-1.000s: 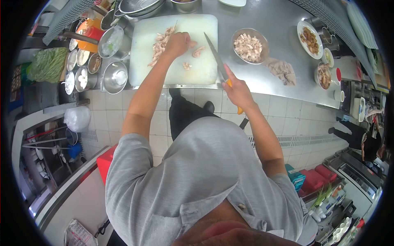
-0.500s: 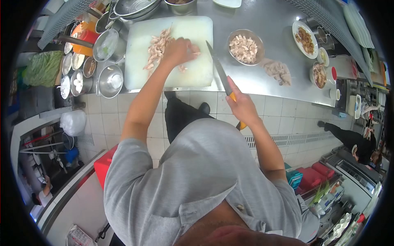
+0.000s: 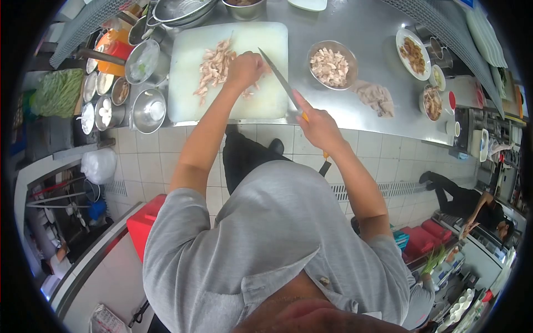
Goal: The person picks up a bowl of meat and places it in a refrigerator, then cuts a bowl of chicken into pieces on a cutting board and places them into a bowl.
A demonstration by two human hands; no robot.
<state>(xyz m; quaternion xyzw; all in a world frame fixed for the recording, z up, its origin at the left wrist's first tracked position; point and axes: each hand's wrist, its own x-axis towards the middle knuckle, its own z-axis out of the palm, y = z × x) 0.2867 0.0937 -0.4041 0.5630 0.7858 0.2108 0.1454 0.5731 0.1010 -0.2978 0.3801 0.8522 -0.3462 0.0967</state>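
On the white cutting board (image 3: 183,105), my left hand (image 3: 246,70) is curled over a piece of pale meat (image 3: 267,70), with its fingertips mostly hidden. Cut meat strips (image 3: 215,67) lie in a pile just left of that hand. My right hand (image 3: 322,130) grips a knife (image 3: 286,86) by its yellow handle. The blade slants up and left over the board's right side, its tip close to my left fingers. Farther right, a metal bowl (image 3: 354,62) holds chopped pale meat (image 3: 330,66).
A crumpled cloth (image 3: 375,98) lies right of the bowl. Plates and small dishes, including an oval plate (image 3: 401,38) of brown food, line the right. Metal bowls (image 3: 149,111) and ingredient containers crowd the left. Another person (image 3: 472,202) is at the far right.
My right hand has moved the knife left and slightly up, bringing the blade over the board. My left hand has shifted slightly right and curled more. The person at right has moved.
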